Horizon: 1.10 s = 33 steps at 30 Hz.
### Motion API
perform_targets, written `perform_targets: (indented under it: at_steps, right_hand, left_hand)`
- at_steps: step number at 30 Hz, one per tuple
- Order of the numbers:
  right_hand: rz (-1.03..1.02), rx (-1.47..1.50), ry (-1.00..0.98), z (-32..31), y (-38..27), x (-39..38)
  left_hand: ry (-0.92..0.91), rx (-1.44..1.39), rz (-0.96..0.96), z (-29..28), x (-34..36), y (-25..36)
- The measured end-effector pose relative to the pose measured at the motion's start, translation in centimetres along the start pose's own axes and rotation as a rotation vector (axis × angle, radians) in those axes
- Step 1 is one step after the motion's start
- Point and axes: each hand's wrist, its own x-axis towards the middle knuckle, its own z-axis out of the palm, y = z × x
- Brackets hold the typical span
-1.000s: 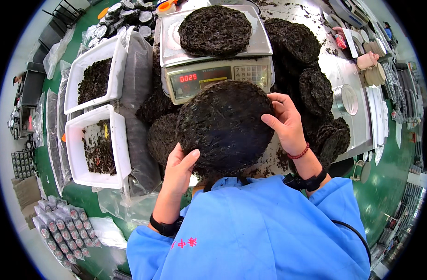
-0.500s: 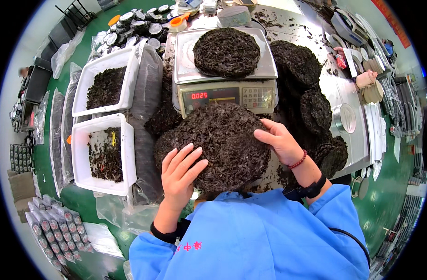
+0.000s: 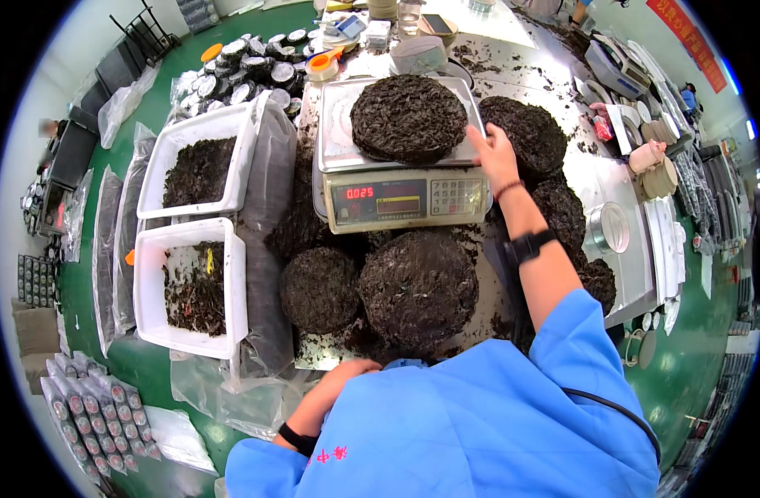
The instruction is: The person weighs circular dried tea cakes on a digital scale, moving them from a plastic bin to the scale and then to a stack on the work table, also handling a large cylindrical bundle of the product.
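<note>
A dark round cake of dried seaweed [image 3: 409,119] rests on the metal pan of a digital scale [image 3: 330,149] with a lit red display. At the cake's right edge is my right hand [image 3: 496,158], fingers apart and holding nothing; I cannot tell if the fingertips touch it. In front of the scale lie a large seaweed cake [image 3: 418,290] and, to its left, a smaller one [image 3: 319,290]. My left hand [image 3: 351,373] is low by the table's front edge, close to my body, its fingers mostly hidden.
Two white tubs, a far one [image 3: 148,195] and a near one [image 3: 148,286], hold loose seaweed on the left. More seaweed cakes [image 3: 525,133] are piled right of the scale. A clear ring [image 3: 610,227] stands farther right. Wrapped packs [image 3: 255,66] lie at the far left.
The large cake between my hands now lies on the table before the scale. My right hand has moved up to the scale's cake; my left has drawn back toward my body.
</note>
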Motion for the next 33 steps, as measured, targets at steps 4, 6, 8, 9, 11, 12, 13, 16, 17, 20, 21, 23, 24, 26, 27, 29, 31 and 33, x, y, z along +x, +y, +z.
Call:
perform_targets:
  at_steps: [4, 6, 8, 9, 11, 12, 13, 16, 17, 20, 21, 23, 24, 26, 27, 29, 31, 33]
  right_hand:
    - [-0.016, 0.192, -0.160, -2.6, 1.1, -6.3]
    - [-0.027, 0.214, -0.231, -3.7, 1.6, -9.3]
    - [0.005, 0.223, -0.251, -5.1, 1.6, -11.6]
    - [0.009, 0.213, -0.271, -5.6, 2.3, -12.3]
    - [0.040, 0.219, -0.305, -6.3, 3.3, -13.4]
    - [0.050, 0.216, -0.298, -6.6, 3.7, -13.8]
    - [0.060, 0.212, -0.293, -6.9, 4.0, -14.1]
    - [0.070, 0.216, -0.293, -6.8, 4.1, -14.3]
    - [0.052, 0.224, -0.286, -6.5, 4.2, -14.1]
    - [-0.191, 0.027, -0.223, -5.3, 2.5, -13.1]
    - [-0.301, -0.074, -0.192, -4.6, 1.4, -12.6]
    - [-0.585, -0.227, -0.124, -2.8, -1.0, -11.4]
    - [-0.721, -0.310, -0.080, -2.1, -2.0, -10.9]
    - [-0.867, -0.419, -0.065, -0.4, -3.8, -9.9]
    - [-0.946, -0.471, -0.053, 0.4, -4.6, -9.1]
    - [-0.989, -0.609, -0.079, 2.5, -5.2, -7.7]
    - [-0.968, -0.769, -0.067, 3.1, -5.4, -6.0]
    - [-0.916, -0.894, -0.117, 5.2, -4.3, -4.3]
  left_hand:
    - [-0.033, -0.157, -0.094, 5.6, 0.9, -5.5]
    - [-0.009, -0.195, -0.120, 7.7, 2.2, -7.1]
    - [0.003, -0.210, -0.123, 8.9, 3.1, -8.0]
    - [0.009, -0.212, -0.122, 9.1, 3.5, -8.2]
    - [0.021, -0.213, -0.126, 9.4, 3.9, -8.3]
    - [0.025, -0.212, -0.127, 9.4, 3.9, -8.4]
    - [0.028, -0.203, -0.127, 9.4, 4.1, -8.4]
    - [0.045, -0.200, -0.135, 9.6, 3.9, -8.9]
    - [0.047, -0.198, -0.138, 9.7, 3.7, -9.1]
    - [0.076, -0.180, -0.145, 10.0, 3.4, -9.7]
    - [0.091, -0.168, -0.147, 10.1, 3.3, -9.9]
    - [0.135, -0.121, -0.154, 10.4, 3.0, -10.4]
    - [0.155, -0.079, -0.155, 10.5, 3.0, -10.4]
    - [0.235, 0.065, -0.158, 10.2, 3.1, -10.0]
    - [0.302, 0.171, -0.168, 9.3, 2.9, -8.4]
    - [0.392, 0.261, -0.213, 8.4, 2.8, -6.7]
    - [0.367, 0.301, -0.226, 7.6, 3.7, -6.7]
    - [0.424, 0.388, -0.228, 7.9, 3.8, -5.9]
